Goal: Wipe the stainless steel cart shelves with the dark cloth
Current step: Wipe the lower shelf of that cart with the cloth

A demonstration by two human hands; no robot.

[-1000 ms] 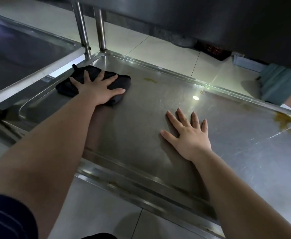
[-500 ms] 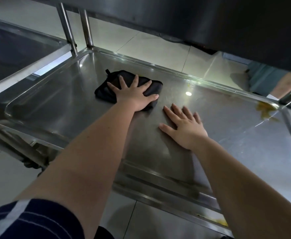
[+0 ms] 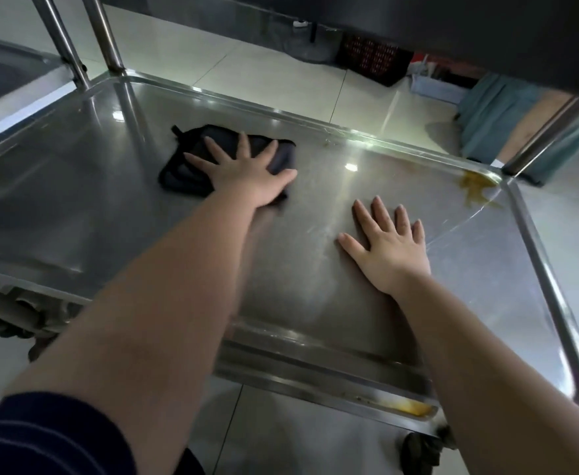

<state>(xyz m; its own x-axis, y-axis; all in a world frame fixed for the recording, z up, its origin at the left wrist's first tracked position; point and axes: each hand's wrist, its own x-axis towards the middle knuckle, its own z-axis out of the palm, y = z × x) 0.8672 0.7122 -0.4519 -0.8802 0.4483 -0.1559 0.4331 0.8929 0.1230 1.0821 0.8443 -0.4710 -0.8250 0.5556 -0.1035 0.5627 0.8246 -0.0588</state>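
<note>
Two bare hands lie flat on one stainless steel shelf of the cart.

Left hand: the fingers are straight and spread, and the palm presses down on the dark cloth. The cloth is folded into a pad directly beneath this hand, with its edges showing beyond the fingertips and on the little-finger side. No finger curls round it.

Right hand: it is equally open, with the fingers straight and closer together. The palm rests on bare steel on the thumb side of the left hand, apart from the cloth. It holds nothing and probably serves as a brace.

Step in hand, as judged: a flat-palm wiping pass across this shelf, only partly complete. A yellow-brown stain remains in the corner beyond and outboard of the right fingertips. A thinner smear sits against the rim just past the left thumb. Similar residue lies along the near rim beside the right forearm.

Next move, as judged: the pad should slide thumbward, first over the smear and then on to the corner stain. This calls for steady downward pressure. A cloth edge must also be worked into the curve where the floor of the shelf meets its raised rim, and dried residue may need several passes.

The upper shelf shows only its underside, so whether it has been wiped cannot be told.
</note>
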